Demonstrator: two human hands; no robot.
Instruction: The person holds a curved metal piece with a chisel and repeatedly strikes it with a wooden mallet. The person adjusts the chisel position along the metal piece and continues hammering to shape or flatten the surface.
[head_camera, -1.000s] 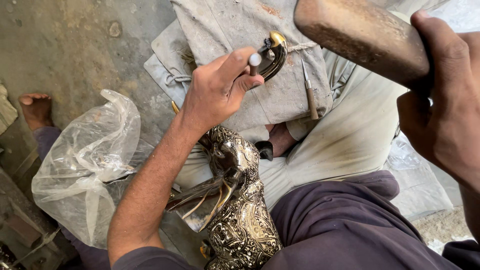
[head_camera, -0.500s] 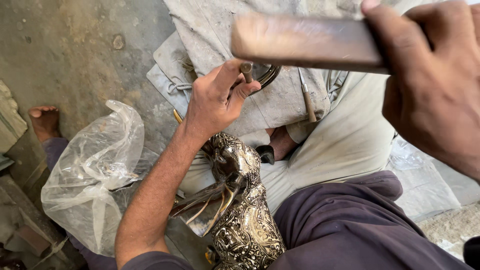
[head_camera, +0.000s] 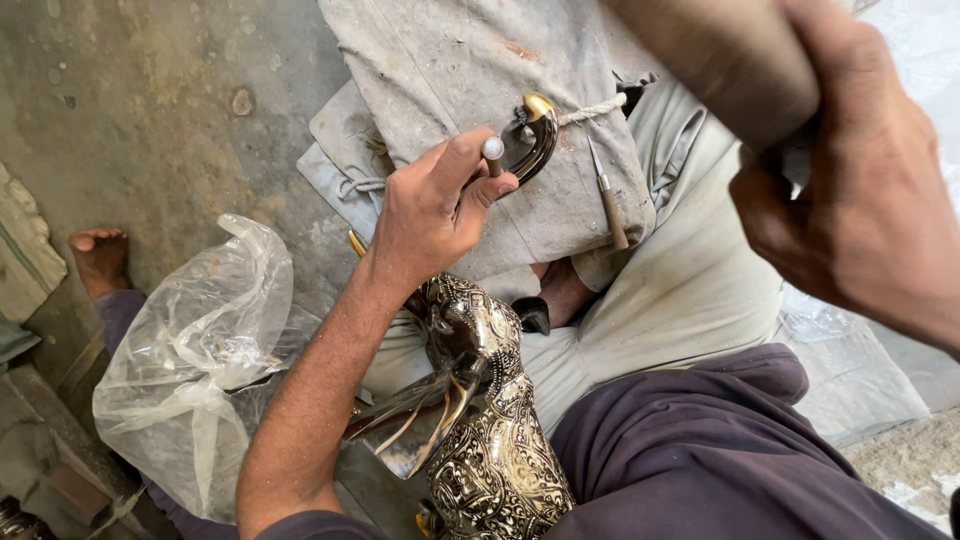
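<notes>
My left hand (head_camera: 435, 205) pinches a short metal punch (head_camera: 493, 153) whose tip rests on a curved dark metal piece with a brass end (head_camera: 535, 135). That piece lies on a grey padded cloth bundle (head_camera: 450, 70) tied with cord. My right hand (head_camera: 860, 200) is raised close to the camera, gripping a wooden hammer handle (head_camera: 730, 60), blurred. An ornate engraved metal bird figure (head_camera: 490, 440) with pointed wing blades rests in my lap under my left forearm.
A small chisel with a wooden handle (head_camera: 608, 205) lies on the bundle to the right of the curved piece. A crumpled clear plastic bag (head_camera: 190, 370) sits on the concrete floor at left. A bare foot (head_camera: 100, 255) shows at the left edge.
My right hand with the hammer has swung from across the top of the view up to the upper right. The left hand kept the punch on the curved piece.
</notes>
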